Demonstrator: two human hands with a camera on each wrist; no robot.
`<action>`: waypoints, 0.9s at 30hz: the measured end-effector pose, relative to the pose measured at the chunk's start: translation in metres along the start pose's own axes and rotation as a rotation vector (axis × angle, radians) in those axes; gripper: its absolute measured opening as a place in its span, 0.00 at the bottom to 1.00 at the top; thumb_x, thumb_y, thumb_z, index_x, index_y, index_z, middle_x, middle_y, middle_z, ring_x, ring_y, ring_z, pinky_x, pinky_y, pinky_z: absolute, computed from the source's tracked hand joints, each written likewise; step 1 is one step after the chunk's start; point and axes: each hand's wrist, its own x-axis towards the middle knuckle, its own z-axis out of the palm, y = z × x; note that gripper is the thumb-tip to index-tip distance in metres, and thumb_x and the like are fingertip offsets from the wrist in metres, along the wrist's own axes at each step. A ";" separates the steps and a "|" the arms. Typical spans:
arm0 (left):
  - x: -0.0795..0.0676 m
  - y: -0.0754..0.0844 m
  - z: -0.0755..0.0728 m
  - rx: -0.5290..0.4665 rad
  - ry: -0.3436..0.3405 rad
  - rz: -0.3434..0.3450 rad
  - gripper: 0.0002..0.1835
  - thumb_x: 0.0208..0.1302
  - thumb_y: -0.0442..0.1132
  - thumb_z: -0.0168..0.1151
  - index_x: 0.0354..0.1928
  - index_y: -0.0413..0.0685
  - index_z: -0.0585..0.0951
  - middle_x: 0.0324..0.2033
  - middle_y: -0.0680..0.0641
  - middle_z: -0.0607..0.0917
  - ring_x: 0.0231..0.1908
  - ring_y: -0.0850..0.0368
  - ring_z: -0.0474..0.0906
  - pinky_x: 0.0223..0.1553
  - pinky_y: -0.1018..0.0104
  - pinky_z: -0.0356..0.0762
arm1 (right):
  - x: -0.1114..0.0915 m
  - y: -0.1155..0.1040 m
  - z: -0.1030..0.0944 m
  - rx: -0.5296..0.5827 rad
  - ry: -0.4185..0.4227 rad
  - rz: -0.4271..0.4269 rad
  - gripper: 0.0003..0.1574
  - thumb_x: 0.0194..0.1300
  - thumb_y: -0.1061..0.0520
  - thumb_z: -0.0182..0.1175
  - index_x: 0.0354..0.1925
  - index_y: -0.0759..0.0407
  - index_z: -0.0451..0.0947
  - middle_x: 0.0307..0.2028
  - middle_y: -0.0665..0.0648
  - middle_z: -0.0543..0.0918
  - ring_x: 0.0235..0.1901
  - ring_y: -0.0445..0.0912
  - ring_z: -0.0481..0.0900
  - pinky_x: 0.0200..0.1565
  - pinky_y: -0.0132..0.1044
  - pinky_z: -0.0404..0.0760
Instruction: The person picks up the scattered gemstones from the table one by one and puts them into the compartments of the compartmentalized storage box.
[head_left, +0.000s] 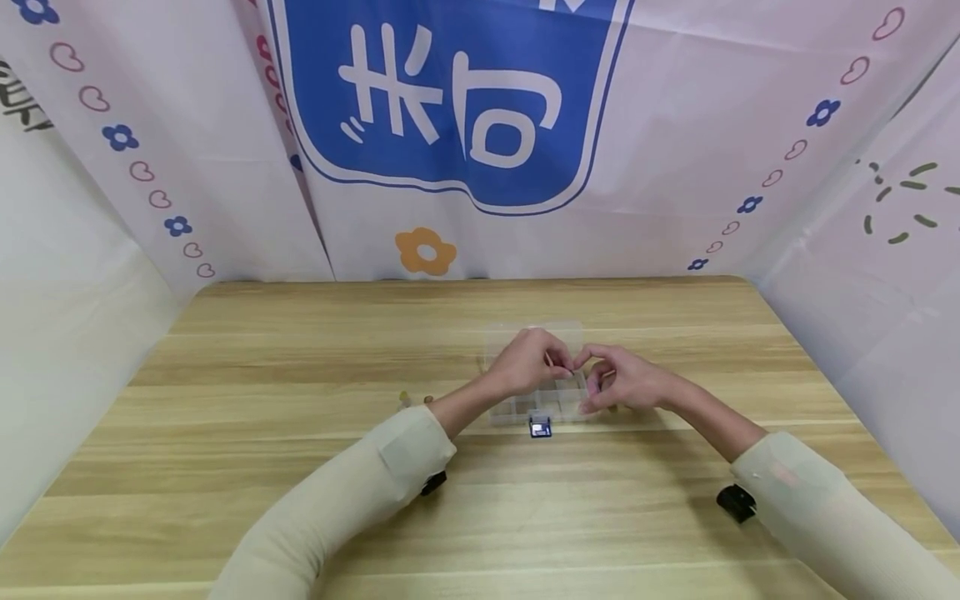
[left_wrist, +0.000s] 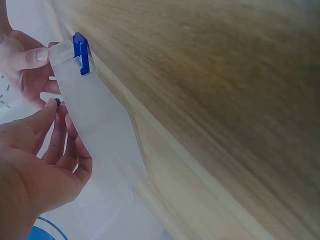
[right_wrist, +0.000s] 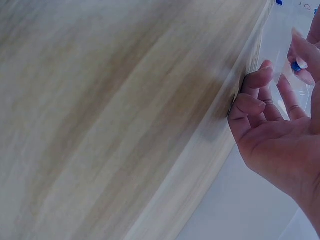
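Observation:
A clear plastic compartment box lies on the wooden table, its transparent lid raised at the back. Over the box, my left hand pinches a small round dark-blue piece, perhaps a bead, between thumb and fingertips. At the box's right side my right hand holds the edge, thumb near the front corner and several fingers curled. Its index finger reaches toward the left fingertips. A small blue piece with a pale face sits at the front wall. My hands hide part of the compartments.
Small yellowish and brown bits lie beside the left forearm. Something yellowish shows under the right hand. Black devices hang below the left sleeve and right sleeve. Printed cloth walls surround the table.

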 end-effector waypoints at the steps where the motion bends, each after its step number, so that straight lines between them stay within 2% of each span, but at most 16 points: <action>1: 0.000 0.000 0.000 -0.002 -0.001 0.000 0.02 0.65 0.29 0.71 0.38 0.36 0.89 0.33 0.44 0.90 0.31 0.59 0.84 0.33 0.74 0.79 | 0.000 0.000 0.000 0.000 -0.001 -0.001 0.30 0.61 0.68 0.72 0.57 0.71 0.68 0.27 0.56 0.78 0.22 0.42 0.73 0.25 0.32 0.73; 7: -0.004 -0.002 -0.003 -0.020 -0.001 -0.014 0.04 0.66 0.29 0.71 0.41 0.36 0.90 0.34 0.44 0.90 0.33 0.58 0.84 0.34 0.73 0.80 | 0.001 -0.001 0.000 -0.008 0.000 -0.003 0.31 0.61 0.68 0.72 0.58 0.72 0.68 0.28 0.56 0.78 0.22 0.41 0.73 0.26 0.32 0.73; 13: -0.013 -0.002 -0.011 -0.002 0.004 0.001 0.05 0.67 0.29 0.70 0.42 0.36 0.89 0.35 0.44 0.90 0.33 0.57 0.84 0.36 0.73 0.80 | 0.000 -0.002 0.001 -0.011 0.009 0.007 0.32 0.61 0.68 0.73 0.58 0.73 0.69 0.28 0.57 0.78 0.22 0.42 0.74 0.25 0.33 0.74; 20: -0.029 -0.004 -0.028 0.018 0.018 0.010 0.05 0.66 0.29 0.70 0.41 0.36 0.89 0.34 0.44 0.89 0.30 0.58 0.82 0.32 0.74 0.78 | -0.001 -0.002 0.001 0.001 0.023 0.013 0.32 0.60 0.69 0.73 0.58 0.74 0.68 0.28 0.55 0.78 0.22 0.42 0.73 0.25 0.32 0.73; 27: -0.050 -0.009 -0.048 -0.014 0.029 -0.024 0.05 0.66 0.29 0.71 0.41 0.34 0.89 0.31 0.46 0.88 0.29 0.60 0.79 0.32 0.73 0.78 | 0.001 0.000 0.002 0.012 0.027 -0.001 0.33 0.58 0.70 0.73 0.57 0.74 0.69 0.28 0.55 0.77 0.23 0.41 0.73 0.25 0.31 0.72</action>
